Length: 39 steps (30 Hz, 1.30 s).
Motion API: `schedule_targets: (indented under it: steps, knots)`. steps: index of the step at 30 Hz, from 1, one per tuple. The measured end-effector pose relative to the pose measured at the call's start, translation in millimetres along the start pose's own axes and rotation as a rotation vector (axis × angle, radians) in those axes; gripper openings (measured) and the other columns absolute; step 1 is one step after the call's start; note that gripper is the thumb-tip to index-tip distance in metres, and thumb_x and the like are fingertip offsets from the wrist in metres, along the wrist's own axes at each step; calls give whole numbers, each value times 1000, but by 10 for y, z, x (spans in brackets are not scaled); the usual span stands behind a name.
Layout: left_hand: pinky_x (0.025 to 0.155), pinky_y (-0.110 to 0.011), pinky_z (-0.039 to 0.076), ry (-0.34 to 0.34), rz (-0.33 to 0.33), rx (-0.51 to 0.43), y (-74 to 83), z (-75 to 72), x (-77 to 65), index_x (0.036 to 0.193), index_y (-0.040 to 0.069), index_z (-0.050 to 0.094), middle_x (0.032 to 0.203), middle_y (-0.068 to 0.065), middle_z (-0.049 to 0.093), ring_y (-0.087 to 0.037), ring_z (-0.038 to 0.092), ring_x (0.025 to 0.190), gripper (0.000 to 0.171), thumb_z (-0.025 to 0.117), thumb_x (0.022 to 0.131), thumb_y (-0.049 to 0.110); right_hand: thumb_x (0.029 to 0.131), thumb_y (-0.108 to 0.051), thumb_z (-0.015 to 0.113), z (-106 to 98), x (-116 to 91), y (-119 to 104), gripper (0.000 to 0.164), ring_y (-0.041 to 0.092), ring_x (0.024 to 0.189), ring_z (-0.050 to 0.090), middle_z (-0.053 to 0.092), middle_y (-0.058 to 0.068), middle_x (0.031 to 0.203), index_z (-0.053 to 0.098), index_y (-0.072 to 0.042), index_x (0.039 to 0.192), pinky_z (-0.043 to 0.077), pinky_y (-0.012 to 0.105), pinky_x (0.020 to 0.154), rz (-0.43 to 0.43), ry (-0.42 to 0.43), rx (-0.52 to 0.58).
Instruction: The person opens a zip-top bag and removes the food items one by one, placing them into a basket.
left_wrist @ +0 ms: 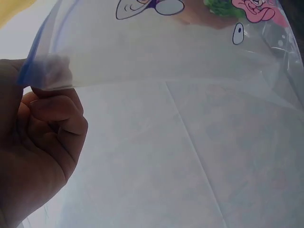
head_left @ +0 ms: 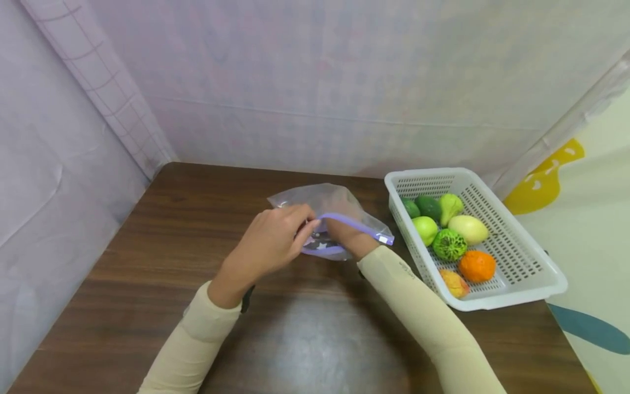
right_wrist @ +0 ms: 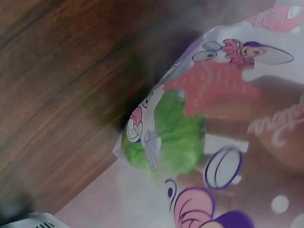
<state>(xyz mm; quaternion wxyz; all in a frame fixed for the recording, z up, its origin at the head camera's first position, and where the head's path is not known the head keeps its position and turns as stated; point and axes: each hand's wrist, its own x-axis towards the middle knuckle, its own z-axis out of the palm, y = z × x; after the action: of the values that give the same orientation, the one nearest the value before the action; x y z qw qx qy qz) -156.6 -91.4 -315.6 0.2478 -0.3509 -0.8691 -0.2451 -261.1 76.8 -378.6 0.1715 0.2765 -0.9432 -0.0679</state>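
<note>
A clear zip bag (head_left: 307, 196) with purple edging and cartoon prints is in front of me, its mouth toward me. My left hand (head_left: 275, 232) pinches the edge of the mouth between thumb and fingers, the other fingers curled in the left wrist view. My right hand (head_left: 340, 229) is inside the bag up to the wrist, seen dimly through the plastic. At its fingertips, in the right wrist view, it holds a lumpy green vegetable (right_wrist: 178, 137), partly covered by the bag's prints.
A white perforated basket (head_left: 521, 241) stands right of the bag with several fruits and vegetables, among them an orange fruit (head_left: 477, 266), a green apple (head_left: 425, 230) and a pale yellow oval fruit (head_left: 468, 229). Beyond the dark wooden table (head_left: 162, 246) hangs a pale curtain (head_left: 315, 109).
</note>
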Motion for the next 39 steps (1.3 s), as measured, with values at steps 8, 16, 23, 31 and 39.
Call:
schedule_targets:
  steps: [8, 16, 23, 31, 39]
  knots:
    - [46, -34, 50, -4, 4, 5, 6, 2, 16, 88, 4, 69, 69, -1, 62, -12, 51, 56, 13, 64, 94, 15, 90, -13, 62, 96, -1, -2, 13, 32, 84, 62, 71, 14, 91, 73, -10, 97, 57, 46, 74, 62, -8, -128]
    - [43, -32, 46, -17, -5, -5, 4, 11, 7, 87, 4, 67, 66, -1, 60, -12, 49, 54, 14, 64, 94, 16, 90, -16, 63, 150, 6, 23, 15, 31, 83, 62, 71, 13, 94, 73, -13, 101, 57, 46, 73, 32, -32, -128]
    - [46, -35, 51, -10, -11, 8, -10, 13, 1, 88, 5, 69, 72, -3, 67, -13, 54, 56, 13, 65, 94, 16, 86, -13, 67, -192, -68, -77, 21, 29, 91, 62, 73, 10, 101, 72, -14, 107, 55, 45, 81, -25, -328, 50]
    - [44, -34, 49, -3, -28, 8, -36, 0, -12, 87, 5, 70, 70, -2, 65, -12, 52, 55, 13, 64, 93, 15, 82, -11, 69, -578, -246, -206, 20, 30, 90, 59, 63, 11, 108, 68, -16, 101, 55, 45, 78, -64, -267, -33]
    - [42, -31, 41, -7, -76, 0, -76, -43, -16, 85, 8, 68, 65, 1, 60, -11, 47, 50, 13, 63, 94, 15, 78, -10, 74, -958, -451, -201, 35, 27, 85, 63, 65, 8, 108, 68, -13, 112, 61, 44, 65, -121, -224, 56]
